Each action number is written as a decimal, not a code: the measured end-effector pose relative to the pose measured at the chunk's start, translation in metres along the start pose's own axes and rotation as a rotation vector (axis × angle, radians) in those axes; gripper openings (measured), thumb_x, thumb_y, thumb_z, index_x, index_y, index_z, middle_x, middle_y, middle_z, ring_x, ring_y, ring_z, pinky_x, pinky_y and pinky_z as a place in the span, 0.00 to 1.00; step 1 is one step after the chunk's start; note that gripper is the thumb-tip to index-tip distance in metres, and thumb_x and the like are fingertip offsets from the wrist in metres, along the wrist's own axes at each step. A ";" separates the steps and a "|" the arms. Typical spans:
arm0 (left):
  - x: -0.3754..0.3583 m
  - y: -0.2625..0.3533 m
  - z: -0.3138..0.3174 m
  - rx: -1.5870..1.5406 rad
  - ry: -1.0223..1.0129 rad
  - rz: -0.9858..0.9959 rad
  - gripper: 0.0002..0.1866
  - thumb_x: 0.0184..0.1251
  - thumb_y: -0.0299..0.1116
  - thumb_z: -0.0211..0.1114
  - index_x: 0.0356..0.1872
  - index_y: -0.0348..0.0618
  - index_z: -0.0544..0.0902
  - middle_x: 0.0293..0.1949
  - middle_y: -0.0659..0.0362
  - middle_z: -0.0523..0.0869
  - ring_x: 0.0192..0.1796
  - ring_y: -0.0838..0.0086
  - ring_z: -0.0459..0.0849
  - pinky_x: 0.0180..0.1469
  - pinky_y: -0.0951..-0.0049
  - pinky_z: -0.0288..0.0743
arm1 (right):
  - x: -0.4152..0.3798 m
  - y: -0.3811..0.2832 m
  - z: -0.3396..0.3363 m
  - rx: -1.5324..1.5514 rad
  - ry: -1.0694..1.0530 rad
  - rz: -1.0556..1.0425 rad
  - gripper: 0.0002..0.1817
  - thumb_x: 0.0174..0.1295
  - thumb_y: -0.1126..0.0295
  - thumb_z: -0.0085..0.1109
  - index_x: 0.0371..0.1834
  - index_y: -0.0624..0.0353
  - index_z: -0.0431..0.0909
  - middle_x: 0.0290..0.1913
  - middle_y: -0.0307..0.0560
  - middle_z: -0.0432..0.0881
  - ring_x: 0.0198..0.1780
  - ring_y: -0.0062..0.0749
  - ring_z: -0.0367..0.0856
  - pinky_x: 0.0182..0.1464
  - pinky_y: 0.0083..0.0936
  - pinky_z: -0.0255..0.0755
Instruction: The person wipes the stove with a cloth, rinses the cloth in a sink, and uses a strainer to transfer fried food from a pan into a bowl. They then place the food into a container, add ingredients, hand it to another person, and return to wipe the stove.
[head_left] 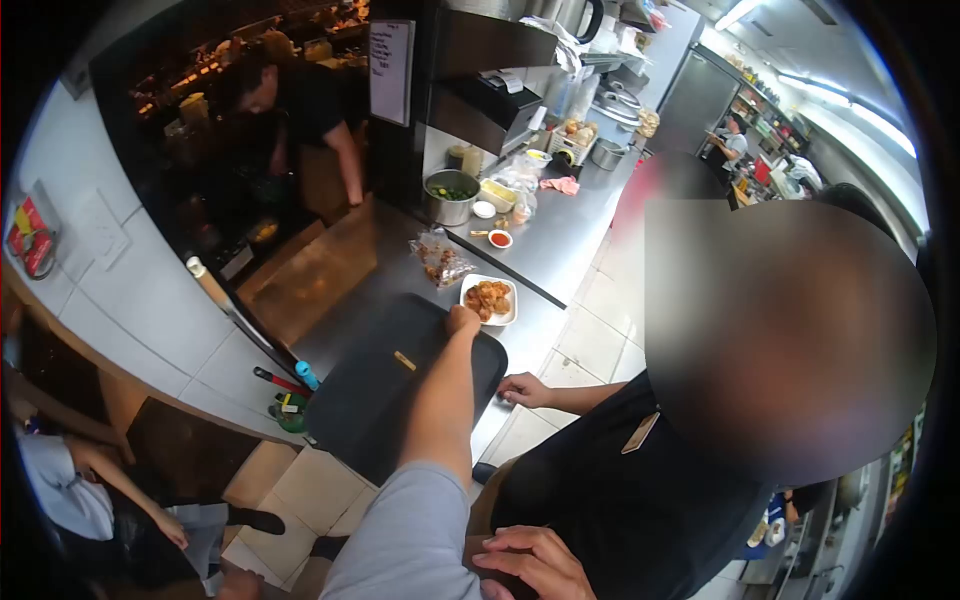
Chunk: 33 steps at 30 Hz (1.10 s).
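My left hand (463, 321) reaches forward across a dark serving tray (345, 400). Its fingers are closed at the near left edge of a white square bowl (514, 311) filled with brown fried pieces (489, 299); the fingertips are partly hidden. The bowl is just beyond the tray's far right corner. On the tray lies a small yellowish strip (404, 361). Close to my body, near my left sleeve, my right hand (535, 563) is open with fingers apart. Beside the bowl sits a clear plastic bag of brown food (441, 260).
A person in a black shirt (600, 480) stands close on the right, one hand (524, 390) at the counter edge. Further back are a steel pot of greens (451, 197) and a red sauce dish (500, 239). Another person (320, 110) is behind the pass opening.
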<state>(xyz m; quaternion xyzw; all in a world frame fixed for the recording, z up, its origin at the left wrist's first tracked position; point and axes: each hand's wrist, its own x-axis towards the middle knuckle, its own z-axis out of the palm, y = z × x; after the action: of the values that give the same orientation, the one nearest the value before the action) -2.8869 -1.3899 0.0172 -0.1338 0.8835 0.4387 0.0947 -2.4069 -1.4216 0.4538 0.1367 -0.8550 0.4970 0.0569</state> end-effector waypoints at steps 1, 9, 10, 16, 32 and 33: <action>-0.007 0.000 -0.012 0.049 -0.045 0.094 0.13 0.67 0.33 0.58 0.35 0.34 0.88 0.38 0.44 0.90 0.40 0.55 0.91 0.45 0.61 0.85 | -0.003 -0.002 -0.002 0.022 -0.007 -0.022 0.16 0.55 0.79 0.67 0.49 0.64 0.81 0.49 0.57 0.81 0.54 0.53 0.80 0.57 0.42 0.74; -0.267 -0.069 -0.176 -0.408 0.233 0.381 0.16 0.77 0.38 0.57 0.56 0.40 0.81 0.33 0.54 0.90 0.36 0.65 0.89 0.42 0.65 0.81 | -0.050 0.003 -0.003 -0.017 -0.004 -0.238 0.18 0.50 0.77 0.69 0.47 0.61 0.84 0.46 0.54 0.82 0.49 0.48 0.81 0.51 0.38 0.76; -0.315 -0.094 -0.200 -0.431 0.256 0.331 0.14 0.77 0.37 0.57 0.53 0.41 0.82 0.31 0.54 0.89 0.33 0.66 0.88 0.40 0.67 0.80 | -0.061 0.002 -0.004 0.024 -0.020 -0.250 0.17 0.51 0.77 0.68 0.47 0.61 0.84 0.46 0.55 0.82 0.49 0.49 0.81 0.51 0.38 0.76; -0.523 -0.278 -0.255 -0.326 0.650 0.099 0.10 0.72 0.34 0.60 0.48 0.43 0.85 0.35 0.50 0.88 0.39 0.61 0.88 0.43 0.64 0.81 | -0.104 -0.009 0.007 0.143 -0.216 -0.407 0.13 0.53 0.76 0.66 0.43 0.62 0.83 0.46 0.57 0.81 0.49 0.52 0.81 0.53 0.38 0.75; -0.839 -0.444 -0.161 -0.732 -0.067 -0.717 0.20 0.71 0.49 0.55 0.43 0.42 0.83 0.48 0.58 0.87 0.54 0.64 0.82 0.56 0.50 0.75 | -0.244 -0.007 0.237 0.154 -1.098 -0.595 0.13 0.58 0.66 0.72 0.21 0.61 0.82 0.42 0.48 0.85 0.38 0.42 0.84 0.38 0.34 0.77; -0.851 -0.445 -0.154 -0.766 -0.062 -0.732 0.21 0.71 0.51 0.54 0.45 0.42 0.83 0.49 0.57 0.86 0.55 0.64 0.82 0.57 0.50 0.74 | -0.257 0.018 0.259 0.099 -1.181 -0.517 0.21 0.59 0.62 0.72 0.16 0.62 0.75 0.35 0.47 0.85 0.32 0.40 0.81 0.36 0.33 0.74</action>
<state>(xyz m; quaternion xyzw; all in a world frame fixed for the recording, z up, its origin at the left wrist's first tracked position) -1.9468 -1.6402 0.0180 -0.4456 0.5523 0.6719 0.2123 -2.1565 -1.5917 0.2502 0.5910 -0.6579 0.3474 -0.3118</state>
